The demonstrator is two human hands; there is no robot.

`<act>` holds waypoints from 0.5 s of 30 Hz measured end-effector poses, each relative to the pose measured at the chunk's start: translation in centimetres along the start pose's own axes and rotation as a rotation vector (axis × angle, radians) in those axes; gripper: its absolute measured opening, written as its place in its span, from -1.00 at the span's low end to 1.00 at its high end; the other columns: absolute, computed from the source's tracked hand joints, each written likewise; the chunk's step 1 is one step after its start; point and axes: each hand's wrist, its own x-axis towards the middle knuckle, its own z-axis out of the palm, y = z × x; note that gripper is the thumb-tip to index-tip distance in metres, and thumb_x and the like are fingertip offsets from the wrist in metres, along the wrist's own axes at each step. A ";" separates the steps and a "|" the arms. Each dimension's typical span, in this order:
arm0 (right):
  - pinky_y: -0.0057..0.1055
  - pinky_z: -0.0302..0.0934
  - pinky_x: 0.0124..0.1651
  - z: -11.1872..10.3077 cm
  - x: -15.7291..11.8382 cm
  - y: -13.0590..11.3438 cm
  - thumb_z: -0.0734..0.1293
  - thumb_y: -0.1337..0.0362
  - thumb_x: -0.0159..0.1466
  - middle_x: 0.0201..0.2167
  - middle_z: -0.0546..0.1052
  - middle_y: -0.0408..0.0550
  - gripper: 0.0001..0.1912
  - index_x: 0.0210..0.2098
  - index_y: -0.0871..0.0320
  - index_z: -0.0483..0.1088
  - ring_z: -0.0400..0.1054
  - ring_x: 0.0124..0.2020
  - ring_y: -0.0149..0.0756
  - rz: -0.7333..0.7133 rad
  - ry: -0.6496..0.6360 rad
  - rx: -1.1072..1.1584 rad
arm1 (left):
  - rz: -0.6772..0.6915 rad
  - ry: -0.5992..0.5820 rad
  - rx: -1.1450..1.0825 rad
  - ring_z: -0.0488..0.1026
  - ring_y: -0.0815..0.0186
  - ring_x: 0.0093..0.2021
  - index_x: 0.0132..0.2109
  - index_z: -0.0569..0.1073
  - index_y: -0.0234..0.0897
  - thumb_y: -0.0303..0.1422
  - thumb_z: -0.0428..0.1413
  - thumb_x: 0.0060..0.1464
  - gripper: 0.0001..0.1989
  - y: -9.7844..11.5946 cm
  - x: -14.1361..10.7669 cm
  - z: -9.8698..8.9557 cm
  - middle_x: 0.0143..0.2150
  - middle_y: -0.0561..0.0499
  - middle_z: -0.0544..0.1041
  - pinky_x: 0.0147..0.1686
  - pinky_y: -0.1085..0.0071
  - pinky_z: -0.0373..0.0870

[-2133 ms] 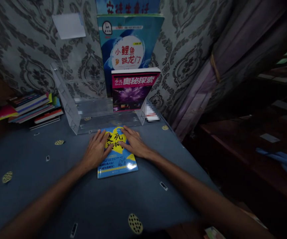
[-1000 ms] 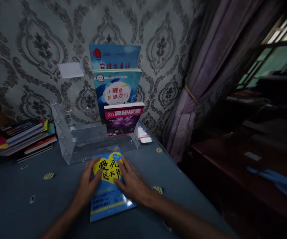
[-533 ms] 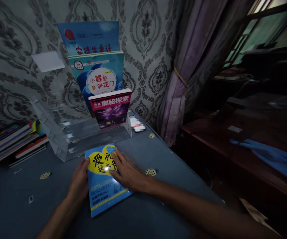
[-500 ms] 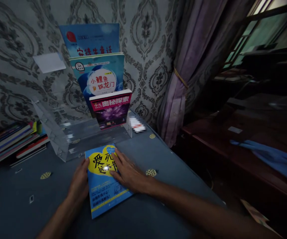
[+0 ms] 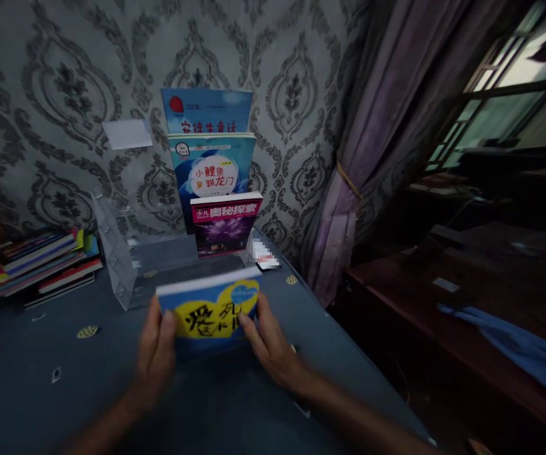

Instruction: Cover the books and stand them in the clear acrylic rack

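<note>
A blue book with a yellow heart on its cover [image 5: 209, 316] is held by both hands above the table, its top edge tilted up toward me. My left hand [image 5: 158, 341] grips its left side, thumb on the cover. My right hand [image 5: 270, 344] is closed on its right side, thumb on the front; the fingers behind the book are hidden. Just beyond stands a clear acrylic book rack [image 5: 114, 253]. On its right side are a magenta-and-purple book [image 5: 225, 229], a teal book with a white oval [image 5: 213, 170], and a taller blue book [image 5: 209, 110], stepped upward toward the wall.
A pile of books [image 5: 48, 262] lies on the left of the dark blue table [image 5: 12, 392]. A small pixelated item [image 5: 266, 254] is beside the rack. A tied purple curtain [image 5: 344, 183] hangs at the right, past which a blue cloth [image 5: 505, 344] lies on a dark red surface.
The book, lying flat before, is now lifted and tipped upright. My right hand has moved from across its cover to its right edge. The view has shifted slightly.
</note>
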 end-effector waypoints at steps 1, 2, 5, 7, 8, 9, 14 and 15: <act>-0.13 0.25 0.24 -0.3 -0.4 0.3 0.11 0.07 0.43 0.12 0.48 0.04 -0.58 0.22 0.04 0.21 0.36 0.15 -0.09 -0.001 -0.026 -0.046 | 0.046 -0.066 0.024 0.36 -0.02 0.24 0.19 0.40 -0.13 0.00 0.13 0.14 -0.46 -0.7 -0.3 -0.5 0.10 -0.03 0.54 0.21 0.20 0.38; -0.10 0.23 0.25 -0.5 -0.8 0.6 0.11 0.07 0.43 0.09 0.50 0.05 -0.60 0.18 0.05 0.25 0.37 0.13 -0.07 -0.005 -0.043 -0.086 | 0.075 -0.126 0.035 0.36 -0.02 0.24 0.20 0.39 -0.12 0.01 0.13 0.13 -0.45 -1.3 -0.5 -0.9 0.11 -0.04 0.53 0.24 0.19 0.34; -0.10 0.27 0.18 -1.0 -1.0 1.6 0.12 0.09 0.43 -0.01 0.54 0.07 -0.66 0.08 0.08 0.31 0.41 0.05 -0.06 -0.012 -0.066 -0.121 | 0.047 -0.302 0.072 0.47 -0.03 0.11 0.11 0.43 -0.11 -0.02 0.20 0.06 -0.49 -1.4 0.4 -1.8 0.02 -0.08 0.58 0.10 0.22 0.45; -0.17 0.36 0.02 -1.3 0.0 1.9 0.13 0.08 0.43 -0.08 0.55 0.06 -0.68 0.03 0.10 0.32 0.46 -0.09 -0.10 -0.025 -0.064 -0.095 | 0.017 -0.420 0.122 0.55 -0.04 -0.08 0.02 0.46 -0.12 -0.08 0.26 0.01 -0.54 0.0 2.1 -2.0 -0.09 -0.10 0.61 -0.16 0.26 0.53; -0.21 0.39 -0.06 -1.6 0.9 1.8 0.13 0.08 0.42 -0.12 0.56 0.05 -0.69 0.02 0.10 0.32 0.47 -0.16 -0.13 -0.042 -0.059 -0.080 | 0.038 -0.454 0.152 0.56 -0.03 -0.18 -0.02 0.46 -0.14 -0.11 0.27 -0.01 -0.57 1.0 3.1 -1.9 -0.15 -0.10 0.62 -0.27 0.28 0.52; -0.24 0.39 -0.14 -2.0 1.9 1.7 0.15 0.07 0.42 -0.17 0.56 0.02 -0.69 0.01 0.10 0.31 0.46 -0.24 -0.16 -0.074 -0.041 -0.072 | 0.093 -0.467 0.179 0.56 0.00 -0.26 -0.06 0.47 -0.16 -0.13 0.28 -0.01 -0.61 2.2 4.2 -1.7 -0.20 -0.10 0.62 -0.34 0.30 0.49; -0.18 0.38 -0.09 -5.4 9.3 0.3 0.20 0.04 0.40 -0.16 0.53 0.01 -0.72 -0.03 0.08 0.28 0.45 -0.16 -0.13 -0.327 0.150 -0.132 | 0.542 -0.380 0.384 0.52 0.12 -0.35 -0.10 0.40 -0.20 -0.19 0.14 0.15 -0.76 8.1 9.9 1.0 -0.31 -0.04 0.56 -0.34 0.32 0.42; -0.15 0.38 -0.07 -6.2 10.9 0.1 0.21 0.04 0.40 -0.17 0.53 0.01 -0.71 -0.02 0.08 0.27 0.44 -0.15 -0.12 -0.388 0.187 -0.151 | 0.628 -0.352 0.401 0.52 0.14 -0.34 -0.08 0.39 -0.21 -0.20 0.12 0.18 -0.77 9.0 11.0 1.6 -0.30 -0.03 0.55 -0.30 0.32 0.43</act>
